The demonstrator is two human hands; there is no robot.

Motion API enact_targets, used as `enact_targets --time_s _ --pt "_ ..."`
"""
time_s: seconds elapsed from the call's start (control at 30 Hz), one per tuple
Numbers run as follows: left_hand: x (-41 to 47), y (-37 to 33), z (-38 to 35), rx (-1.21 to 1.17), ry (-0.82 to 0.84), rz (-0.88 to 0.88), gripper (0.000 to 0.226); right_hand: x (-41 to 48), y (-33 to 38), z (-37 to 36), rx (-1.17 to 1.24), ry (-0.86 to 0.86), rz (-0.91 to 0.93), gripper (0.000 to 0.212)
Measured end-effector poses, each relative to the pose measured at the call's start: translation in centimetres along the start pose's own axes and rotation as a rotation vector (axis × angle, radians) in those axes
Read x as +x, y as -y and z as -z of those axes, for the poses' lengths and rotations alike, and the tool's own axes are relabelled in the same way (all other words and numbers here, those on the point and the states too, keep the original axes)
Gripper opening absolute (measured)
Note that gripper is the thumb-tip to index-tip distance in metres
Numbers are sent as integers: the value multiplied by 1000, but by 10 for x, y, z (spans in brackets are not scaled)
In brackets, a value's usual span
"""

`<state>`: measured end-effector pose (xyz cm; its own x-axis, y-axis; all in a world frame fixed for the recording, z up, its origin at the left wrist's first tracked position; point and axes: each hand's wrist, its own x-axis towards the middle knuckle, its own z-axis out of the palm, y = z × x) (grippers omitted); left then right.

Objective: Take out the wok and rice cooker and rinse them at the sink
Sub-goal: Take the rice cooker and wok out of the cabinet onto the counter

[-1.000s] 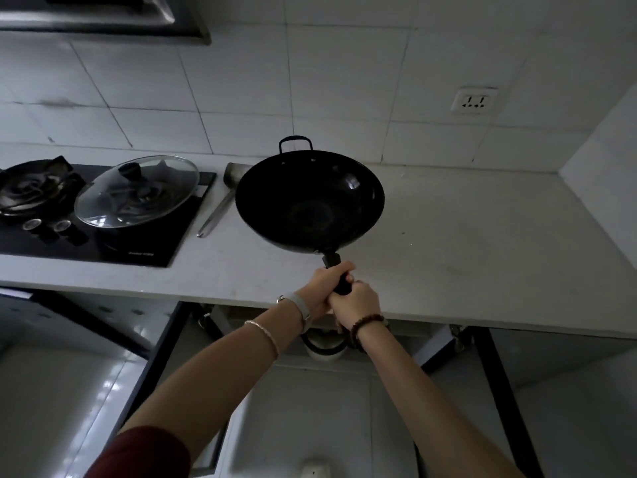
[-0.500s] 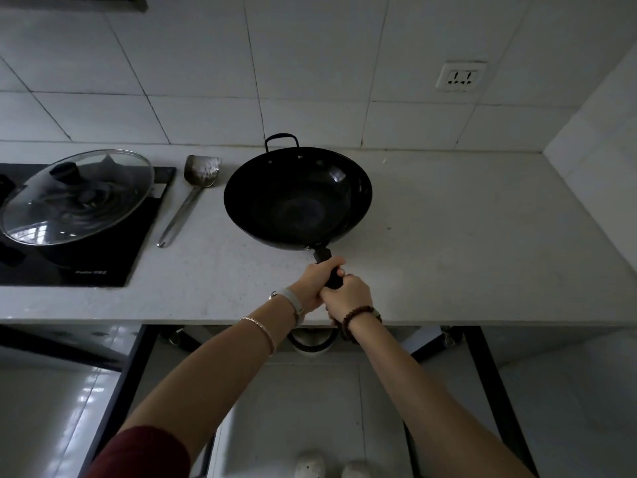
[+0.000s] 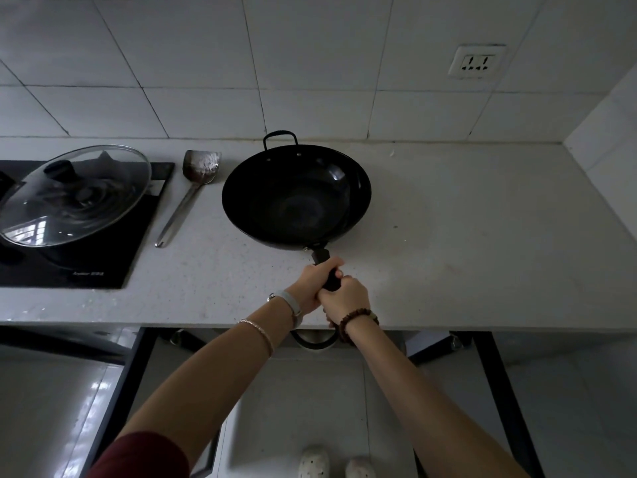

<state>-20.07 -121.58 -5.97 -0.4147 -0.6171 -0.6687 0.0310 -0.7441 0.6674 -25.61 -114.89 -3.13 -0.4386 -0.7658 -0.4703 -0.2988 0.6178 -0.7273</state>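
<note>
Left grip (image 3: 310,283) and right grip (image 3: 347,300) clench the handle of the round black metal wok (image 3: 296,198), whose bowl lies just above them, mid-frame, over the white table (image 3: 465,243).

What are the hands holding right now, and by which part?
Both hands grip the black wok by its long handle: the left hand forward, the right hand behind it at the handle's end. The loop handle is free.
</note>
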Motion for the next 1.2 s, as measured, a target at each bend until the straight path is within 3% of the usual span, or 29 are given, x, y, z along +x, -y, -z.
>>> enact_targets --time_s 0.23,0.57,0.73,1.0,1.2 --pt "1 5 -1 -35 -9 -25 12 4 -13 8 22 86 -4 21" --pt "-3 38 -2 16 -5 -147 31 -1 -50 21 -12 2 136 44" --pt "-1 50 -12 81 32 -181 36 6 -67 43 -124 -108 154 41" --pt "25 42 -71 -37 89 -195 36 42 -84 95 -262 -310 263 34" --pt "42 42 -98 -146 51 -205 38 69 -89 112 -324 -370 329 32"
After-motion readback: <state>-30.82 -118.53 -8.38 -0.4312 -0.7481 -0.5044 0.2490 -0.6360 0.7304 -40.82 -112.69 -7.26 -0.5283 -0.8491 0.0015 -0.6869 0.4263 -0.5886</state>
